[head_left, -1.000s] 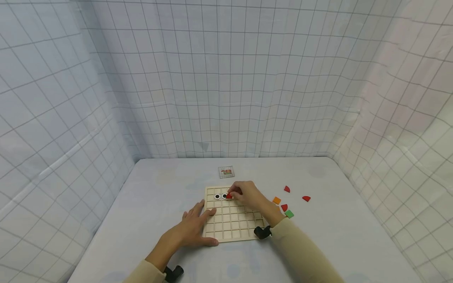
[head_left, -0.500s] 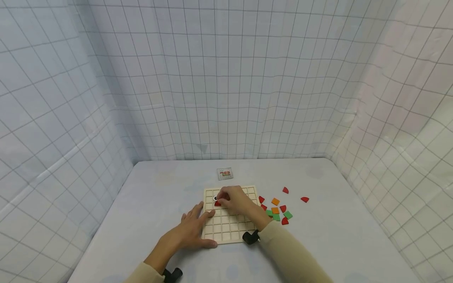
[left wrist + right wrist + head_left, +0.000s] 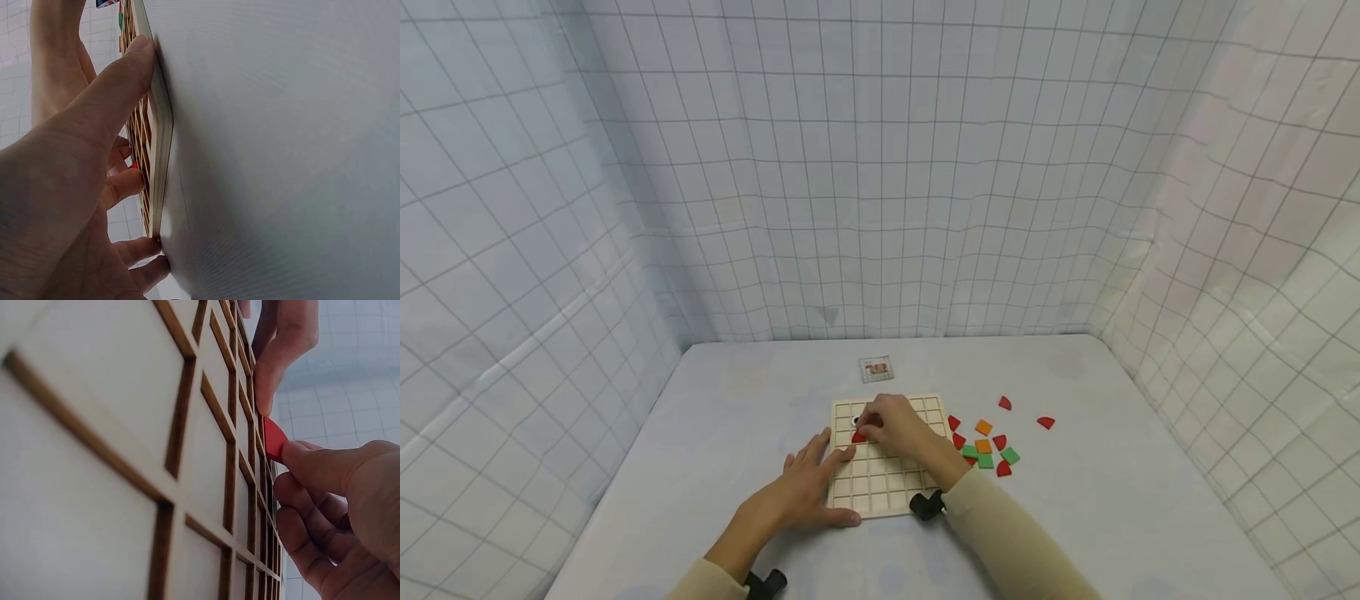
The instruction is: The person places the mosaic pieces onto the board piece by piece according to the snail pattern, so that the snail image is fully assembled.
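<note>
A wooden grid board (image 3: 887,483) lies flat on the table. My right hand (image 3: 895,427) pinches a red quarter-circle piece (image 3: 273,439) between thumb and fingers, low over the board's upper left cells. In the right wrist view the piece stands tilted at the grid; whether it sits in a cell, I cannot tell. Part of a black-and-white eye piece (image 3: 856,421) shows just behind those fingers. My left hand (image 3: 811,487) rests spread along the board's left side, thumb on the near edge (image 3: 139,47) and index finger on top. My right hand hides the board's middle.
To the right of the board lie several red quarter-circles (image 3: 1004,468), orange squares (image 3: 983,427) and green squares (image 3: 1011,455). A small picture card (image 3: 876,368) lies behind the board. White gridded cloth (image 3: 880,208) surrounds the table on three sides.
My right hand has moved left over the board with the red piece, then slightly further left and down. Pieces formerly behind the right forearm now show. The left hand stays on the board.
</note>
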A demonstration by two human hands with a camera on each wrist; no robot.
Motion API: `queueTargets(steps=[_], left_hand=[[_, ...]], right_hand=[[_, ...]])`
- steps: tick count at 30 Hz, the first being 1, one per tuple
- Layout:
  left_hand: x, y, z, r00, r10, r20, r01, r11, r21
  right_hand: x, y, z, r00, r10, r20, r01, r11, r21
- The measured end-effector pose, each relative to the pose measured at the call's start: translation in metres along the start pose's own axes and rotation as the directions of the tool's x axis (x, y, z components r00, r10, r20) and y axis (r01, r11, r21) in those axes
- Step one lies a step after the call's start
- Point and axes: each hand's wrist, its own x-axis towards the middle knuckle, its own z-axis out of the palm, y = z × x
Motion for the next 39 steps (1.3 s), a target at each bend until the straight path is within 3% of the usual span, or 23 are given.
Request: queueTargets(steps=[9,13,16,20,23,30,39], left_hand=[[0.001,-0.001,0.001,1.000,-0.002,0.001,0.002,1.000,-0.003],[0.001,-0.002,0.002,1.000,0.000,0.003,0.000,1.000,0.000],[0.001,-0.001,0.001,1.000,-0.002,0.002,0.002,1.000,0.001],[0.001,0.000,0.000,1.000,-0.004,-0.001,0.004,1.000,0.000],[0.001,-0.001,0.001,1.000,-0.002,-0.003,0.002,1.000,0.001],[0.001,-0.001,0.001,1.000,-0.006,0.002,0.006,1.000,0.013],[0.000,0.003,0.000,1.000,-0.017,-0.020,0.017,1.000,0.012]], right_hand=[[0.003,0.005,0.003,0.999,-0.031,-0.017,0.031,1.000,0.006],[0.006,0.027,0.018,0.994,-0.100,-0.040,0.099,0.995,-0.028],[0.004,0.025,0.018,0.995,-0.090,-0.029,0.090,0.996,-0.015],[0.000,0.001,0.004,1.000,-0.008,0.019,0.007,1.000,0.027],[-0.001,-0.003,0.001,0.999,0.011,0.034,-0.010,1.000,-0.012],[-0.014,-0.005,-0.015,0.999,0.022,0.032,-0.021,0.999,-0.051],[-0.052,0.004,-0.040,0.998,0.062,0.003,-0.062,0.994,-0.086]])
